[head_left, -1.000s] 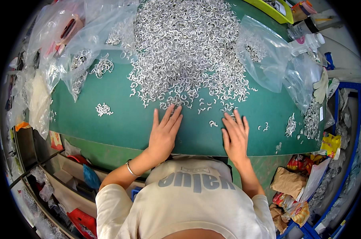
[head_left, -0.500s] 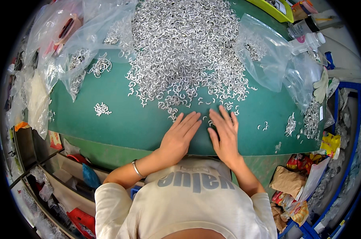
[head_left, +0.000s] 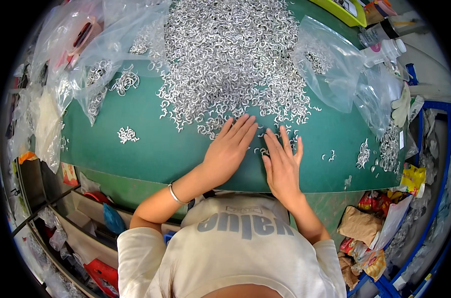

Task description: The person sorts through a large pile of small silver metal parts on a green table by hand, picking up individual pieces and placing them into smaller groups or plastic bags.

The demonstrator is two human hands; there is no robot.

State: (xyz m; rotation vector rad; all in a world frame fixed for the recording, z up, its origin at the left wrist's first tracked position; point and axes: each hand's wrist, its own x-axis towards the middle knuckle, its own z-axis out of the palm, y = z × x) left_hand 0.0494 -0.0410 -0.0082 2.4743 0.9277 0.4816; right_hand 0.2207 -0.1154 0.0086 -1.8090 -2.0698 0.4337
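Note:
A wide heap of small silver C-shaped metal pieces [head_left: 230, 54] covers the far middle of the green table [head_left: 156, 154]. My left hand [head_left: 229, 149] lies open, palm down, its fingertips at the heap's near edge. Beside it on the right, my right hand [head_left: 284, 164] is open too, fingers spread over the tabletop. A few loose pieces lie between the two hands and near the right fingertips. Neither hand visibly grips anything; what lies under the palms is hidden.
Clear plastic bags [head_left: 329, 69] with metal pieces flank the heap on both sides. A small pile [head_left: 128, 135] sits left, others right. White bottles [head_left: 384, 52] and a yellow-green tray [head_left: 342, 10] stand far right. Blue shelving [head_left: 446, 164] rises at the right, open drawers [head_left: 86, 218] below left.
My left hand has moved forward and slightly right, reaching the heap's near edge. My right hand has shifted slightly, its fingers spreading wider. The heap looks much the same.

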